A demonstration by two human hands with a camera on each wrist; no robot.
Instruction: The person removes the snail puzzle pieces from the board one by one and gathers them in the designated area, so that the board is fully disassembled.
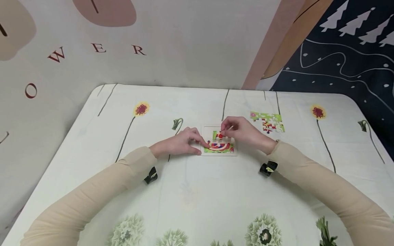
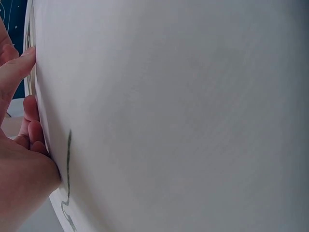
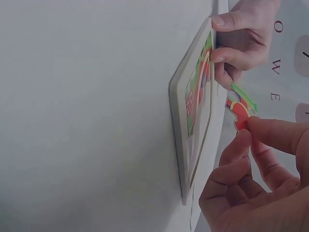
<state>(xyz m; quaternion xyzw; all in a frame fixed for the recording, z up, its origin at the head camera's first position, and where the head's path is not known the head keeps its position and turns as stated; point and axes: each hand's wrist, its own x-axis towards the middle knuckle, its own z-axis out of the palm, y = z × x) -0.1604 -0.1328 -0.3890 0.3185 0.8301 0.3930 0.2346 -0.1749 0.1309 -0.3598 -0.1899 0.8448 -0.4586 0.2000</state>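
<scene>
A shallow puzzle tray (image 1: 235, 154) lies on the table, its lower part filled with joined pieces (image 1: 219, 147) in red and green. My right hand (image 1: 244, 131) pinches a red and green puzzle piece (image 3: 240, 115) between thumb and index finger, tilted and raised just over the tray. At the tray's left side is my left hand (image 1: 187, 141); its index finger presses on the joined pieces and its thumb touches the tray's edge. The left wrist view shows only part of the left hand (image 2: 21, 164), with the tray mostly hidden.
Right of the tray, behind my right hand, several puzzle pieces (image 1: 271, 117) lie close together on the flower-printed tablecloth (image 1: 191, 191). A printed curtain or wall covering (image 1: 197, 58) rises along the table's far edge. A dark wrist strap (image 1: 268, 168) hangs by the right cuff.
</scene>
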